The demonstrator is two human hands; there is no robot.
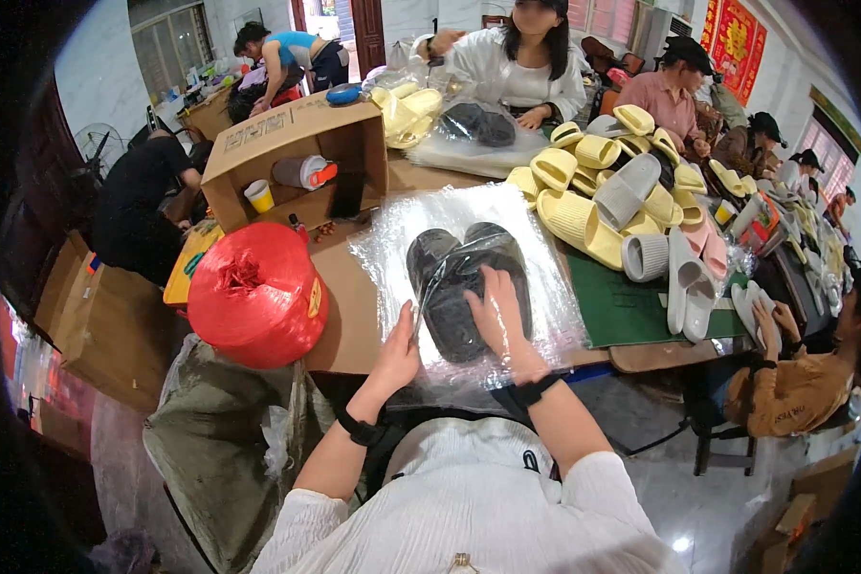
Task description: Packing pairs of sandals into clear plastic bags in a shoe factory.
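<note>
A pair of black slippers (454, 323) lies in a clear plastic bag, on top of a stack of clear plastic bags (383, 251) at the table's front edge. My left hand (395, 358) is at the left side of the slippers, its fingers closed on the edge of the bag. Across the right slipper my right hand (500, 311) rests on the plastic, fingers stretched out and apart. The film is wrinkled and shiny over the slippers, so its opening is hard to make out.
A big red roll of plastic twine (249, 301) stands to the left, before a cardboard box (234, 172) holding a cup and a bottle. Yellow and grey slippers (584, 220) pile up at the right. A co-worker (517, 72) sits opposite; a sack (220, 421) hangs at lower left.
</note>
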